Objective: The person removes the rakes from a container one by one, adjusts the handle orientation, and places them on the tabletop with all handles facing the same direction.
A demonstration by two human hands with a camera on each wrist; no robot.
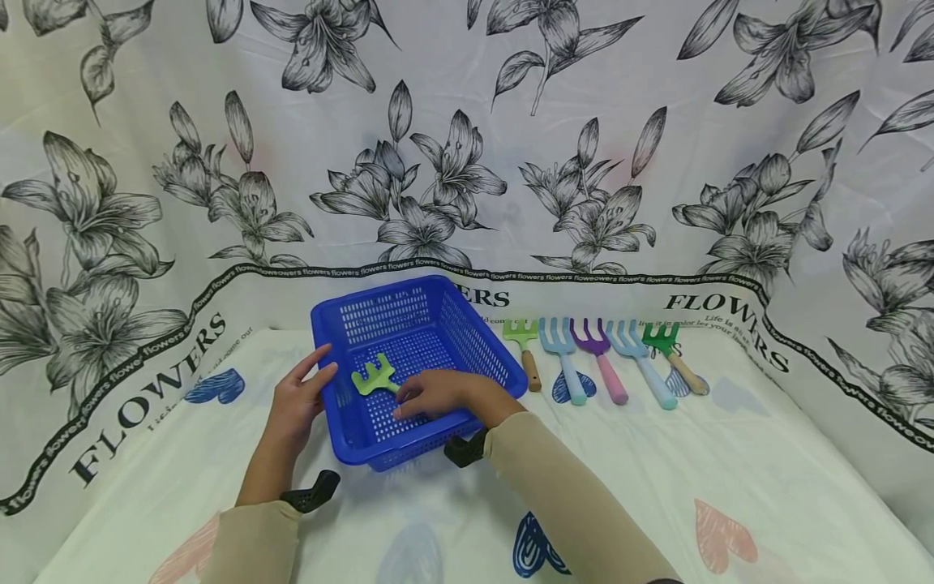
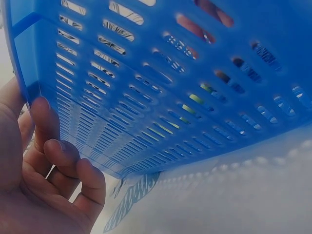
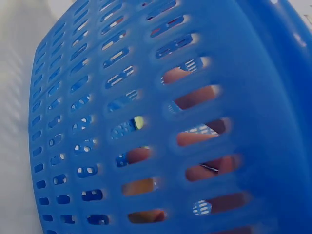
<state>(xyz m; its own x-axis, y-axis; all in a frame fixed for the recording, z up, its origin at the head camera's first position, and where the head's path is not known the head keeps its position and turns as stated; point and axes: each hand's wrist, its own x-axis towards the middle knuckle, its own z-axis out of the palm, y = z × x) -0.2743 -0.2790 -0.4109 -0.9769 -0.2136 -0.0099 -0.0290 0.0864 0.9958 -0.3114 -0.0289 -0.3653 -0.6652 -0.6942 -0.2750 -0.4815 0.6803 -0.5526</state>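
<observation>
A blue plastic basket [image 1: 467,341] with slotted walls stands tilted towards the camera in the head view. My left hand [image 1: 301,397] grips its left rim, the lower fingers curled against the outside wall in the left wrist view. Inside the basket, my right hand [image 1: 438,392] holds a small light green hand rake [image 1: 375,376] by its handle. The rake's tines point left, and its handle is mostly hidden under the hand. Through the slots, the right wrist view shows parts of the right hand's fingers [image 3: 197,137].
Right of the basket lies a row of hand rakes: a light green one [image 1: 527,357], a blue one [image 1: 565,357], a purple-and-pink one [image 1: 601,357], another blue one [image 1: 642,357] and a dark green one [image 1: 674,357]. A flower-printed cloth [image 1: 467,235] rises behind.
</observation>
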